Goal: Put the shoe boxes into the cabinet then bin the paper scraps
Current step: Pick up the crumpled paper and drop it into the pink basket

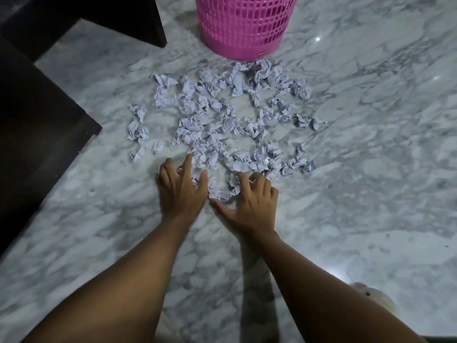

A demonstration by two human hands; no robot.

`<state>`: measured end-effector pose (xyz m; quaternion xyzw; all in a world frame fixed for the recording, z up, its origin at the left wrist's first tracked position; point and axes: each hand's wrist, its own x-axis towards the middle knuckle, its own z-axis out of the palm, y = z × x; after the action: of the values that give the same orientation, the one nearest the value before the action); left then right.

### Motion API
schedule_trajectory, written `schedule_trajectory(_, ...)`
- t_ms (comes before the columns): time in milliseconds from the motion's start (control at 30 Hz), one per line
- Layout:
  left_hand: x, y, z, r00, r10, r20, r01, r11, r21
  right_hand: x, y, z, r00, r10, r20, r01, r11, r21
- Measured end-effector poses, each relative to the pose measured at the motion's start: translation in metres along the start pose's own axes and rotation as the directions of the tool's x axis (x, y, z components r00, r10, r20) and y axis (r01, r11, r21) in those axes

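Several crumpled white paper scraps [222, 120] lie spread over the marble floor, reaching up to the foot of a pink lattice bin [243, 26] at the top. My left hand [180, 189] is at the pile's near edge, fingers curled round scraps there. Beside it my right hand [252, 201] has its fingers curled into the nearest scraps, thumb stretched out to the left on the floor. A small clump of scraps [217, 189] lies between the two hands. No shoe box is in view.
Dark furniture [37, 120] fills the left side, with another dark piece [99, 11] at the top left. The marble floor [358, 169] stretches to the right. A pale rounded object [371, 300] shows at the bottom right.
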<state>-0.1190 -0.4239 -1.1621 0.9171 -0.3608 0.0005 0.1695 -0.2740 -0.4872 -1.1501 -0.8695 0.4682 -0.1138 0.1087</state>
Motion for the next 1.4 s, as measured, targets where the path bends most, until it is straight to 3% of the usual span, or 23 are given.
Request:
schedule_trajectory(300,0.002,-0.009,0.01,0.996,0.058,-0.073,-0.058,0.998,0.005,0.012,0.0,0.014,0.974,-0.033,-0.224,0.055,0.994,0.095)
schedule_trajectory(433,0.005,-0.011,0.007,0.996,0.069,-0.05,-0.071,0.997,-0.034,0.038,0.009,0.005,0.979,-0.111,-0.17,0.116,0.993,0.02)
schedule_trajectory(633,0.021,-0.013,0.005,0.982,0.186,0.021,-0.183,0.978,-0.097,0.079,0.025,0.003,0.948,-0.308,0.076,0.305,0.951,0.04)
schedule_trajectory(833,0.039,-0.011,0.003,0.949,0.296,0.11,-0.284,0.952,-0.118,0.086,0.029,0.009,0.907,-0.421,-0.022,0.421,0.906,0.044)
schedule_trajectory(967,0.052,-0.007,0.002,0.927,0.341,0.156,-0.318,0.935,-0.154,0.092,0.03,0.011,0.895,-0.447,-0.009,0.447,0.894,0.042)
schedule_trajectory(1067,0.059,-0.003,0.003,0.917,0.376,0.133,-0.357,0.923,-0.145,0.094,0.027,0.015,0.883,-0.469,0.002,0.468,0.883,0.034)
schedule_trajectory(1267,0.065,0.001,0.01,0.913,0.403,0.071,-0.397,0.914,-0.085,0.094,0.019,0.025,0.892,-0.44,-0.1,0.451,0.875,0.176)
schedule_trajectory(1400,0.064,0.001,0.011,0.917,0.392,0.076,-0.384,0.918,-0.104,0.094,0.018,0.027,0.888,-0.457,-0.049,0.459,0.875,0.152)
